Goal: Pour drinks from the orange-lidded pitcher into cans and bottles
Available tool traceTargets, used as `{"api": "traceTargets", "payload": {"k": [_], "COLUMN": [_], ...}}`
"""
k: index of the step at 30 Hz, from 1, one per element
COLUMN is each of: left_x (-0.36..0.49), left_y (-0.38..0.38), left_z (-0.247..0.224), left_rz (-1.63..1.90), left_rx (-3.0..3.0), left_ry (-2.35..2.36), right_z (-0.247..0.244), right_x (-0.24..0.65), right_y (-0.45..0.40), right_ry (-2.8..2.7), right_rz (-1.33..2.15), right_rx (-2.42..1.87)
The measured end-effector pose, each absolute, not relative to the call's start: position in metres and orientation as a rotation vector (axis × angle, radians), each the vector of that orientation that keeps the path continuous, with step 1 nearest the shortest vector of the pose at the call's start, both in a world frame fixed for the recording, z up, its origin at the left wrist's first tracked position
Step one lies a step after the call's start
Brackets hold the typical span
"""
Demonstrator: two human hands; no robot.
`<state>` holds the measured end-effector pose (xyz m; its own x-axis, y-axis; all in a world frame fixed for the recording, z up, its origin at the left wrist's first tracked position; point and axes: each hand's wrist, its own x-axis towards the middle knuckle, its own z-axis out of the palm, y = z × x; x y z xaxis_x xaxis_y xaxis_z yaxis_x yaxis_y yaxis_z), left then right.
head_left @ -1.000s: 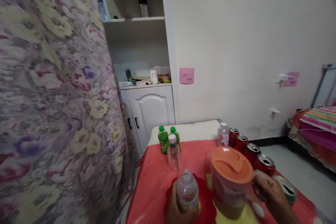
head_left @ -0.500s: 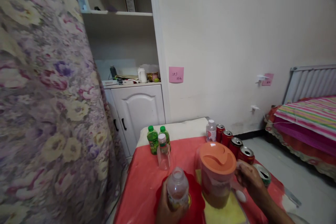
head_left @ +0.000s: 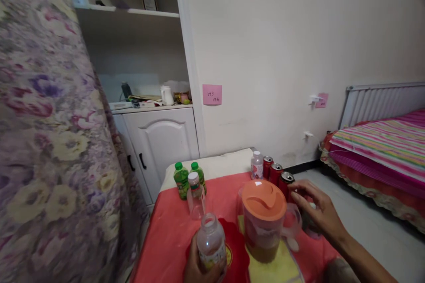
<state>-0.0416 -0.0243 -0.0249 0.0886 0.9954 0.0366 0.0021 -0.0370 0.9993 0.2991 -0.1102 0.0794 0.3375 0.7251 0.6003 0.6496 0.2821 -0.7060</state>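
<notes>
My left hand (head_left: pixel 195 265) is wrapped around a clear plastic bottle (head_left: pixel 211 241) with no cap on its mouth. The bottle is held above a red plate (head_left: pixel 237 234) with a wavy rim. Just right of it, a clear pitcher (head_left: pixel 264 239) with an orange lid (head_left: pixel 264 200) stands on a yellow cloth (head_left: pixel 275 269), brownish liquid inside. My right hand (head_left: pixel 318 212) is off the pitcher's handle (head_left: pixel 295 221), fingers apart, over the row of cans. It partly covers a can beneath it; the nearest red can (head_left: pixel 285 181) is by its fingertips.
Two green bottles (head_left: pixel 181 181) and a clear capped bottle (head_left: pixel 196 196) stand at the table's left. A small pink-labelled bottle (head_left: pixel 256 166) and more red cans (head_left: pixel 275 173) line the back right. A white spoon-like piece (head_left: pixel 292 243) lies beside the pitcher.
My right hand has let go of the pitcher's handle and moved over the cans, its fingers opening. My left hand still holds the bottle. The view has turned slightly right.
</notes>
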Motion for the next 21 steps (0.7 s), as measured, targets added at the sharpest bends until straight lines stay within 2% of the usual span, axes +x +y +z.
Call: {"api": "traceTargets", "payload": {"k": [5,9,15,21], "left_x": [-0.040,-0.040,-0.042,-0.040], "left_y": [-0.025,-0.025,-0.025,-0.031], "left_z": [-0.020,-0.025,-0.027,-0.016], "left_rz": [1.167,1.210,1.197,1.167], "left_rx": [1.257,1.275,1.328,1.300], "left_ry": [1.147,1.126,1.090,0.995], "right_z": [0.122,0.137,0.139,0.127], "right_x": [0.282,0.264,0.251,0.254], "right_y": [-0.102,-0.096,-0.091,-0.086], "right_ry": [-1.804,-2.001,-2.044,-2.087], "right_rz": [0.173,0.078,-0.146,-0.212], "right_rx": [-1.376,-1.562,-1.840,-1.846]}}
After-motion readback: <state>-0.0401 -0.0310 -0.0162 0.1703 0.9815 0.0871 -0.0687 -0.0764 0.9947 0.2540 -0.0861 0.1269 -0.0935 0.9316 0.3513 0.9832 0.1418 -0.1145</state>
